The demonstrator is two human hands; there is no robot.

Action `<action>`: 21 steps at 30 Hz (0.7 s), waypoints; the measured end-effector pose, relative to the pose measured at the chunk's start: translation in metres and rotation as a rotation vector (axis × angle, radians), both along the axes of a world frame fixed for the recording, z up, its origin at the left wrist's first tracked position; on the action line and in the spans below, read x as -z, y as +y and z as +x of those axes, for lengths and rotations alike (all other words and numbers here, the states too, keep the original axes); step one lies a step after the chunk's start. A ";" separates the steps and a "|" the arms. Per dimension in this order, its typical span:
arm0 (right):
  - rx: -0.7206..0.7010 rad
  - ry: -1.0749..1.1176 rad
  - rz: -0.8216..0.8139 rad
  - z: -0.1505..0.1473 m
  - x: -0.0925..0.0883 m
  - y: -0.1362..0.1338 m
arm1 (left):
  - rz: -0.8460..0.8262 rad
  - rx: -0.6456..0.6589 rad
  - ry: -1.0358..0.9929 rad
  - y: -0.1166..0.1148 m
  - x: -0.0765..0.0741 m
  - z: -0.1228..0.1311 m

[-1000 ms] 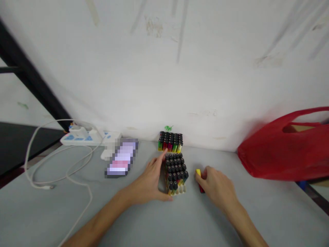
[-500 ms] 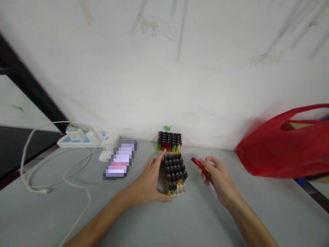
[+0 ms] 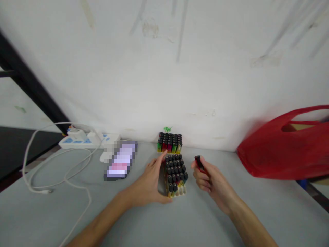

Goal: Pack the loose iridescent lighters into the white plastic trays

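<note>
My left hand [image 3: 147,181] steadies a pale tray [image 3: 181,192] from its left side, fingers at the far corner and thumb at the near corner. Rows of lighters [image 3: 176,169] with black tops and coloured bodies stand upright in it. The nearest row has two lighters at its left, with bare sockets to their right. My right hand [image 3: 212,180] is closed around a red lighter [image 3: 199,163] with a black top, held tilted to the right of the tray and apart from it. Its fingers hide the lower part of that lighter.
Behind the tray, a second block of lighters [image 3: 169,142] stands near the wall. At left lie a phone [image 3: 122,159], a power strip [image 3: 109,139] with plugs, and a looped white cable [image 3: 88,195]. A red bag [image 3: 277,154] stands at right.
My right hand has turned the red lighter from lying slanted to more upright, and its fingers have curled around it. My left hand and the tray stay in place.
</note>
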State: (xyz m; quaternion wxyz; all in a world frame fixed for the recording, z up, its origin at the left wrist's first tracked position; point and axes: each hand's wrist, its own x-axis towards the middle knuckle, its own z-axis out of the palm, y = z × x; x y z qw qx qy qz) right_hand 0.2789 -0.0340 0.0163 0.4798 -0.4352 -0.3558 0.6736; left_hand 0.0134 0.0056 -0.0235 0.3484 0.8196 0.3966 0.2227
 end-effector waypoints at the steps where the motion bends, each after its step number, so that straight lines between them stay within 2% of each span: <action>1: -0.015 0.001 -0.001 -0.001 0.000 0.000 | -0.001 -0.001 -0.004 0.000 0.000 0.000; 10: -0.077 0.017 -0.112 -0.005 0.011 0.001 | -0.013 0.021 -0.029 0.000 0.002 -0.004; 21: -0.158 0.035 -0.036 -0.011 0.014 0.000 | -0.013 0.030 -0.035 0.000 -0.003 -0.005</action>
